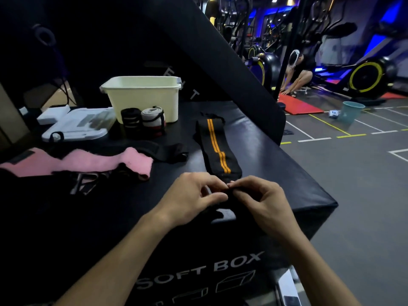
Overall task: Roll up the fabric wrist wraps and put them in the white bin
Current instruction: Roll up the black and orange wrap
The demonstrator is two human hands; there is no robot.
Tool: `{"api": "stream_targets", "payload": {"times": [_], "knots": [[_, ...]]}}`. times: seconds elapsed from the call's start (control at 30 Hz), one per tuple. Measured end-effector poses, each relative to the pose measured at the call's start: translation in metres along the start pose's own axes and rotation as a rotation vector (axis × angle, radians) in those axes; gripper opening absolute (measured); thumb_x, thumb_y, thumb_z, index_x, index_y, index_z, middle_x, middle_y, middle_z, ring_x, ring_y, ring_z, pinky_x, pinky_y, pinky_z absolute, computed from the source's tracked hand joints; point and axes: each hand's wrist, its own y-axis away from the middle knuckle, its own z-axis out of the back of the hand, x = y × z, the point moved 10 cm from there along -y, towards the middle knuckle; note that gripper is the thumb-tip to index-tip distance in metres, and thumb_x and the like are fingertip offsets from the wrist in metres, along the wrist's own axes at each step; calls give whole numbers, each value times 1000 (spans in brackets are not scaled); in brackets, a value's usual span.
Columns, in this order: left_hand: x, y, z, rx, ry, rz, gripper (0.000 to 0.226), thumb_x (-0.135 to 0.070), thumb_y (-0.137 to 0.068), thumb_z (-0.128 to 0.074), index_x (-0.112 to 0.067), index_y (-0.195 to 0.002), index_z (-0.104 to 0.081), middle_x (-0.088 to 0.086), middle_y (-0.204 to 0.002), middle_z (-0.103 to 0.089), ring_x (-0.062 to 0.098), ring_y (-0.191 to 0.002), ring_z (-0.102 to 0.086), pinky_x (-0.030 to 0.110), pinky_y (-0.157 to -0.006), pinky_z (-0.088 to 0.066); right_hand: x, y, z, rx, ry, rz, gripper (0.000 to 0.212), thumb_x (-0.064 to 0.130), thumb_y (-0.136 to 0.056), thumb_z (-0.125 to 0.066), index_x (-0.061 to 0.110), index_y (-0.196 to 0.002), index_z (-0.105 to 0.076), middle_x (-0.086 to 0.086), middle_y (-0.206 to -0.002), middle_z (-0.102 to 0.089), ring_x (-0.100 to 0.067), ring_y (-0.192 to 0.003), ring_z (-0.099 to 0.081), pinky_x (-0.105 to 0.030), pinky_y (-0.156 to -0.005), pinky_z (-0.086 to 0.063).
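Black with orange stripes, the wrap (215,149) lay stretched away along the box (276,164), so its near end could be turned over. Left hand (192,195) and right hand (262,199) both pinched that end, likely starting the roll. The bin (143,96) stood beyond, with two rolls (143,120) just before it.

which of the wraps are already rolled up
Two: the black roll and the grey-white roll, standing side by side in front of the white bin. The orange-striped wrap, pink wrap and plain black wrap lie flat.
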Motion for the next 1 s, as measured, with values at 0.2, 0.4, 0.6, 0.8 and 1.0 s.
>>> {"api": "stream_targets", "payload": {"times": [0.2,0.4,0.6,0.8,1.0], "knots": [[-4,12,1,-184,-62,-13,10,-35,-89,-75,-34,-98,-74,-19,-84,-72,2,-74,-66,34,-73,-55,6,7,1,-104,65,32,18,5,-88,-75,21,-95,-80,9,-107,-75,-6,-103,-71,-35,-94,-57],[-10,17,2,-204,-125,-49,13,-38,-91,-66,-30,-99,-73,-14,-90,-69,8,-83,-66,38,-73,-55,16,19,10,-191,273,64,13,15,-85,-81,26,-93,-80,14,-88,-69,-4,-76,-69,-27,-71,-57],[-11,20,-2,-189,-181,-63,19,-39,-94,-60,-27,-98,-74,-10,-91,-68,12,-87,-65,41,-74,-55,20,19,13,-175,380,98,9,15,-83,-83,20,-90,-80,12,-82,-74,-1,-74,-70,-29,-71,-58],[-15,18,-9,-126,-273,-67,28,-43,-95,-51,-27,-98,-73,-10,-93,-67,15,-92,-60,45,-75,-54,23,18,11,-53,466,130,7,20,-84,-81,24,-89,-78,13,-81,-72,-2,-75,-69,-31,-69,-58],[-15,19,-7,-85,-321,-81,15,-42,-99,-62,-34,-101,-74,-14,-96,-61,5,-92,-48,29,-69,-44,25,16,7,-5,521,143,7,25,-85,-81,25,-83,-74,14,-79,-69,-2,-74,-66,-25,-67,-54]]}}
